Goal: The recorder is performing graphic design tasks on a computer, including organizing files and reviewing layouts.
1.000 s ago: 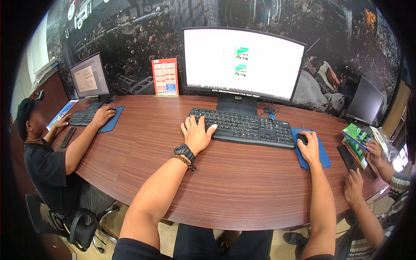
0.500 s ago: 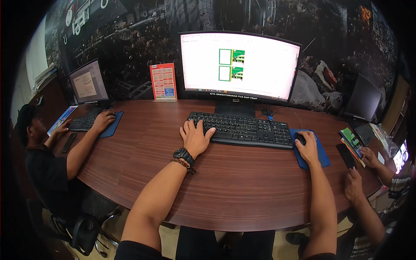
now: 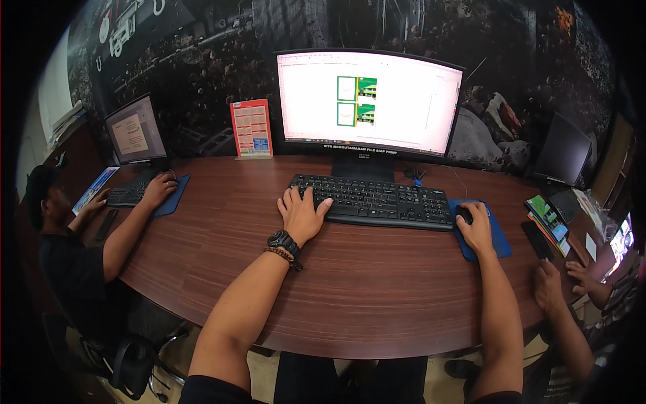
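Most of the black mouse [image 3: 463,215] was covered by the right hand [image 3: 477,229], and some left-end keys of the keyboard [image 3: 377,202] were hidden beneath the left hand [image 3: 302,215]. The small print on the large monitor [image 3: 309,101] could not be read. Both dark sleeves [image 3: 214,390] were cut by the lower edge, the striped co-worker [image 3: 614,306] partly by the right rim.

The keyboard [image 3: 370,199] was black and full-size, with a separate block of number keys at its right end. It lay flat on the brown worktop [image 3: 363,289], slightly slanted, its left end partly covered by the left hand [image 3: 301,217]. The mouse [image 3: 464,216], small and black, sat upright on a blue pad [image 3: 496,236], just beside the keyboard's right end and mostly hidden under the right hand [image 3: 477,231].
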